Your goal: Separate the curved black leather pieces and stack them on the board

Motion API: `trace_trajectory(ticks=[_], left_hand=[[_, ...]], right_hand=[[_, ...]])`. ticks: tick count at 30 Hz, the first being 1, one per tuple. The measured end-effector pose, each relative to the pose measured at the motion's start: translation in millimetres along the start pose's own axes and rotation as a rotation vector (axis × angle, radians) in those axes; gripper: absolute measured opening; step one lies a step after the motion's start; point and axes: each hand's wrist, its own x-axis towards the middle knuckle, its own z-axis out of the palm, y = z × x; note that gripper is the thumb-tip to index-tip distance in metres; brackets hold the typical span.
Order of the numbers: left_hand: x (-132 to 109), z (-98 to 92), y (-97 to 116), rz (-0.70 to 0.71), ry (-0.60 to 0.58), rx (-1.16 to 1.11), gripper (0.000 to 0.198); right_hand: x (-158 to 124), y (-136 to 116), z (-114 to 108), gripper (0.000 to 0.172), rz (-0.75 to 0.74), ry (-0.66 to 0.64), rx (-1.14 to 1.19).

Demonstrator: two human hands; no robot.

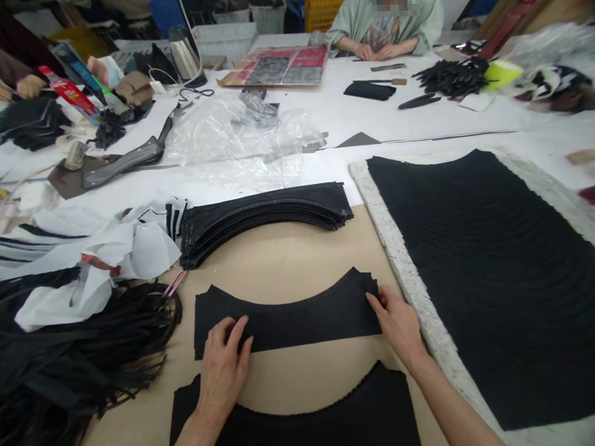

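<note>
A curved black fabric piece (301, 317) lies flat on the tan board (279, 249) in front of me. My left hand (224, 365) rests on its lower left part with fingers stretched flat. My right hand (396, 320) touches its right end, fingers extended along the edge. A second curved black piece (334, 420) lies nearer to me, partly under my left wrist. Beyond the first piece sits a stack of similar curved black pieces (263, 218).
A large black sheet (499, 274) on a white pad lies to the right. Black strips (72, 361) and white paper (108, 255) pile up at the left. Clear plastic (240, 137) and tools lie farther back. A seated person (385, 25) works across the table; another person's hand (29, 86) is at far left.
</note>
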Motion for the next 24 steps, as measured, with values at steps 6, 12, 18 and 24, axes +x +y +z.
trace_trajectory(ticks=[6,12,18,24], left_hand=[[-2.5,8.5,14.8,0.130,-0.097,0.041,0.039],[-4.6,11.0,17.2,0.172,-0.135,0.090,0.037],[-7.5,15.4,16.4,0.177,-0.119,0.117,0.036],[-8.8,9.1,20.4,0.159,-0.122,0.102,0.037]], right_hand=[[-0.6,0.3,-2.2,0.030,-0.004,-0.023,0.019],[0.3,-1.5,-3.2,0.029,0.023,-0.021,0.012],[2.7,-0.4,-1.9,0.028,0.060,-0.027,0.005],[5.3,2.9,0.1,0.035,0.091,-0.052,-0.004]])
